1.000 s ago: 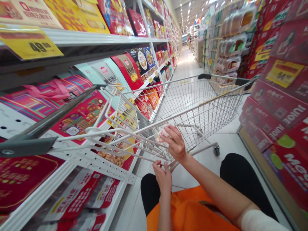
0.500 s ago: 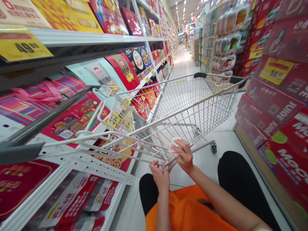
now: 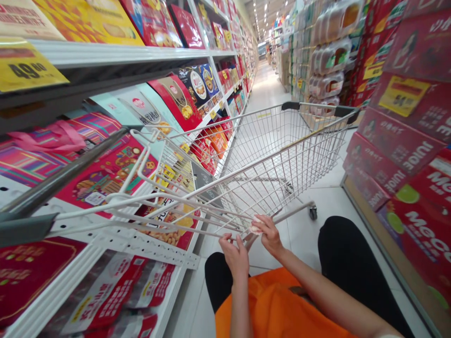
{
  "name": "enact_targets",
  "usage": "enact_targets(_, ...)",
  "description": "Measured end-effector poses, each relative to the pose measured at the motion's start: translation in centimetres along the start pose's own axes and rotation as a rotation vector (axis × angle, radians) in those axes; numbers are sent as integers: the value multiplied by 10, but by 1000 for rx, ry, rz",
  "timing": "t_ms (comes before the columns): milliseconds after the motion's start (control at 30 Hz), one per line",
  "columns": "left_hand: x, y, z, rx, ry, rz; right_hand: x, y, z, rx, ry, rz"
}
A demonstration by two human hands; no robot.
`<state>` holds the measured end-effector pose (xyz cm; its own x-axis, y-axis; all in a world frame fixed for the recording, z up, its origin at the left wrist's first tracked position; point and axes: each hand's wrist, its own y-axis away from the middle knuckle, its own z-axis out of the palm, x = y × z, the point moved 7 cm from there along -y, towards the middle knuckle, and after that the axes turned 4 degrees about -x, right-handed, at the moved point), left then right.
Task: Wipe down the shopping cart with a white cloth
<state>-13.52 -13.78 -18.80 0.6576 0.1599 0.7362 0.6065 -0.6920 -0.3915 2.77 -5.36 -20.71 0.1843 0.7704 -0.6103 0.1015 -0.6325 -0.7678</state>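
Observation:
A wire shopping cart (image 3: 243, 164) stands in front of me, its handle (image 3: 66, 173) toward the shelf on the left. My left hand (image 3: 235, 253) is closed on a lower bar at the near side of the cart. Just to its right, my right hand (image 3: 269, 234) presses a crumpled whitish cloth (image 3: 256, 225) against the cart's lower frame. The fingers lie over the cloth and hide part of it. Both hands are close together, low on the cart's side, above my knees.
Shelves of boxed and bagged snacks (image 3: 174, 101) line the left side, close to the cart. Stacked red juice cartons (image 3: 398, 141) rise at the right. A black caster (image 3: 313, 212) rests on the tiled floor. Packs of bottles (image 3: 329, 56) stand farther along the aisle.
My right hand has moved down along the cart's frame with the cloth, closer to my left hand. My left hand keeps its place on the bar.

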Motion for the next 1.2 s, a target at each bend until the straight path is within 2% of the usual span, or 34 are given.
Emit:
enact_targets(67,1,0,1,7,-1,-4,14,8,-4,-13,0,47)
enact_targets(133,2,0,1,12,-2,-5,15,5,-9,2,-2,64)
enact_targets(300,3,0,-1,18,-12,-8,-20,-30,-20,120,-15,22)
enact_targets(367,3,-1,-1,15,-14,-7,-34,-41,-16,102,-30,-27)
enact_targets(433,2,-1,-1,1,-13,-1,-37,-40,-8,57,-33,-57)
enact_targets(567,2,-1,-1,-16,-11,7,-9,-3,3,3,-21,-14)
enact_targets(700,3,-1,-1,19,-15,-6,22,26,-6,41,4,97)
enact_targets(767,3,-1,0,29,-20,-13,22,18,-15,70,1,117)
enact_targets(867,4,-1,0,36,-28,-16,6,-12,-26,136,-14,120)
enact_targets(1000,5,-1,0,40,-35,-9,-25,-43,-16,58,-76,-25)
enact_targets(1100,4,-1,0,40,-42,-5,-19,-32,-3,-18,-96,-35)
enact_targets(1200,4,-1,-1,36,-46,0,10,-5,-4,4,-85,62)
